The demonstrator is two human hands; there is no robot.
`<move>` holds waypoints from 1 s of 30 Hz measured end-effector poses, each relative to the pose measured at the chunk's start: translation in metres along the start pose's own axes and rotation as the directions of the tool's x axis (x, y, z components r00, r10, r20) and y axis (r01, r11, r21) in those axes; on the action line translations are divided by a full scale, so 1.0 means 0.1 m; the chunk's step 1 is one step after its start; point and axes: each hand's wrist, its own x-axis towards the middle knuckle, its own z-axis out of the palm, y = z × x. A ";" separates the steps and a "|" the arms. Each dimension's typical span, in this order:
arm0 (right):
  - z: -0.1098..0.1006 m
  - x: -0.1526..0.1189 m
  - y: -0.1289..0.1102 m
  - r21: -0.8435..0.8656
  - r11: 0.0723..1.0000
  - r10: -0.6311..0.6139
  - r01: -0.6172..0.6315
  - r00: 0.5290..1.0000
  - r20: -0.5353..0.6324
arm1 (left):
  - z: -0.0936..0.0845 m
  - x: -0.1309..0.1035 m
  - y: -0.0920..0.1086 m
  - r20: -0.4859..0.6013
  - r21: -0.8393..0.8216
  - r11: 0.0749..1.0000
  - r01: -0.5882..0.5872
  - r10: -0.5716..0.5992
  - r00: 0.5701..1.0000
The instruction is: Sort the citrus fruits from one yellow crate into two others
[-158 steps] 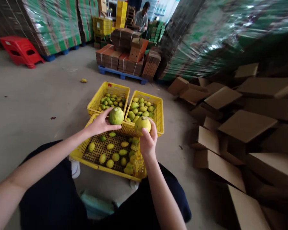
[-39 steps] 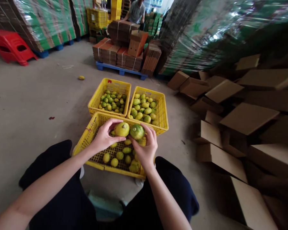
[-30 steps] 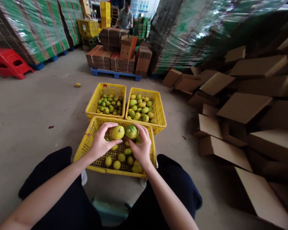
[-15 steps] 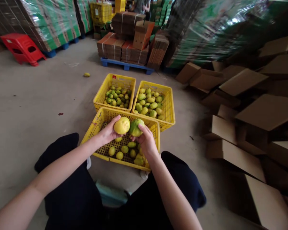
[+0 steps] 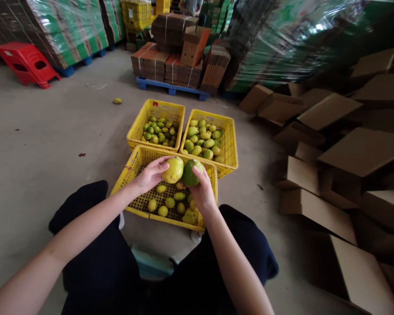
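My left hand [image 5: 153, 174] is closed on a yellow fruit [image 5: 173, 170], its thumb across the near side. Beside it, my right hand [image 5: 201, 187] grips a dark green fruit [image 5: 191, 173]. The two fruits sit side by side, touching or nearly so, above the near yellow crate [image 5: 166, 222]. Several yellow-green fruits lie on that crate's bottom, mostly toward its near right part. Behind it stand a left yellow crate [image 5: 136, 127] and a right yellow crate [image 5: 230, 142], each holding many green and yellow fruits.
A single fruit [image 5: 117, 100] lies on the floor beyond the crates. At the far left is a red stool [image 5: 29, 64]. Flattened cartons sit on a blue pallet [image 5: 172, 89] ahead. Open cardboard boxes [image 5: 330, 216] pile up on the right. A person [image 5: 192, 6] is partly visible far back.
Both fruits have turned in my hands and shifted slightly right. The yellow one shows another side, and the green one shows a darker face. The view has moved slightly.
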 end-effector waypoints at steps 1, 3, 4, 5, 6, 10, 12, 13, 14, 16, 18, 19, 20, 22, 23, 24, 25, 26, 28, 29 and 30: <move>0.01 0.00 0.01 0.017 1.000 -0.002 0.002 1.000 -0.012 | 0.01 0.00 -0.01 -0.019 -0.039 0.999 0.005 -0.006 1.000; 0.04 -0.01 0.03 0.038 0.999 -0.026 0.027 0.999 -0.026 | 0.03 0.01 -0.02 -0.075 -0.109 0.994 0.018 -0.026 0.997; 0.05 -0.01 0.04 0.045 0.998 -0.039 0.041 0.999 -0.025 | 0.03 0.02 -0.02 -0.110 -0.138 0.990 0.028 -0.043 0.993; 0.05 0.00 0.05 0.054 0.997 -0.047 0.048 0.999 -0.023 | 0.04 0.03 -0.03 -0.147 -0.163 0.986 0.040 -0.064 0.987; 0.05 0.01 0.06 0.068 0.997 -0.043 0.045 0.999 -0.023 | 0.03 0.04 -0.03 -0.184 -0.187 0.981 0.051 -0.086 0.979; 0.03 0.05 0.11 0.156 0.987 0.059 -0.048 0.996 -0.072 | 0.01 0.09 -0.04 -0.269 -0.273 0.957 0.093 -0.169 0.948; 0.02 0.07 0.13 0.194 0.977 0.107 -0.090 0.991 -0.082 | 0.01 0.11 -0.05 -0.274 -0.304 0.946 0.111 -0.198 0.941; 0.02 0.08 0.15 0.203 0.973 0.124 -0.109 0.990 -0.067 | 0.02 0.11 -0.06 -0.276 -0.315 0.942 0.113 -0.205 0.939; 0.02 0.08 0.15 0.204 0.971 0.136 -0.125 0.990 -0.040 | 0.03 0.11 -0.07 -0.280 -0.325 0.939 0.110 -0.206 0.938; 0.03 0.09 0.16 0.195 0.971 0.131 -0.134 0.991 0.032 | 0.06 0.11 -0.09 -0.277 -0.346 0.933 0.101 -0.204 0.939; 0.04 0.11 0.17 0.187 0.975 0.107 -0.122 0.990 0.090 | 0.07 0.11 -0.11 -0.260 -0.373 0.923 0.096 -0.204 0.944; 0.04 0.12 0.17 0.187 0.976 0.095 -0.114 0.990 0.104 | 0.07 0.11 -0.12 -0.252 -0.389 0.917 0.091 -0.201 0.947; 0.04 0.15 0.18 0.190 0.976 0.087 -0.106 0.990 0.108 | 0.06 0.11 -0.12 -0.243 -0.407 0.909 0.087 -0.200 0.949; 0.02 0.21 0.20 0.206 0.974 0.075 -0.095 0.992 0.101 | 0.03 0.11 -0.13 -0.223 -0.440 0.894 0.083 -0.199 0.954; 0.01 0.24 0.22 0.217 0.972 0.066 -0.085 0.994 0.090 | 0.02 0.12 -0.12 -0.209 -0.455 0.886 0.082 -0.196 0.958; -0.01 0.28 0.24 0.231 0.971 0.053 -0.069 0.996 0.074 | 0.01 0.12 -0.12 -0.194 -0.469 0.880 0.078 -0.189 0.963; -0.02 0.32 0.26 0.245 0.968 0.036 -0.049 0.998 0.055 | 0.00 0.14 -0.12 -0.185 -0.482 0.874 0.066 -0.175 0.967; -0.03 0.35 0.29 0.260 0.965 0.021 -0.029 0.999 0.034 | 0.00 0.15 -0.12 -0.188 -0.493 0.869 0.043 -0.155 0.970; -0.04 0.41 0.33 0.315 0.949 0.000 0.002 1.000 -0.006 | 0.03 0.20 -0.13 -0.215 -0.512 0.859 -0.013 -0.113 0.970; -0.04 0.43 0.35 0.360 0.933 -0.001 0.008 1.000 -0.022 | 0.04 0.23 -0.14 -0.230 -0.519 0.854 -0.033 -0.102 0.968; -0.04 0.44 0.36 0.415 0.910 0.008 0.007 0.999 -0.036 | 0.06 0.26 -0.15 -0.245 -0.525 0.850 -0.048 -0.096 0.965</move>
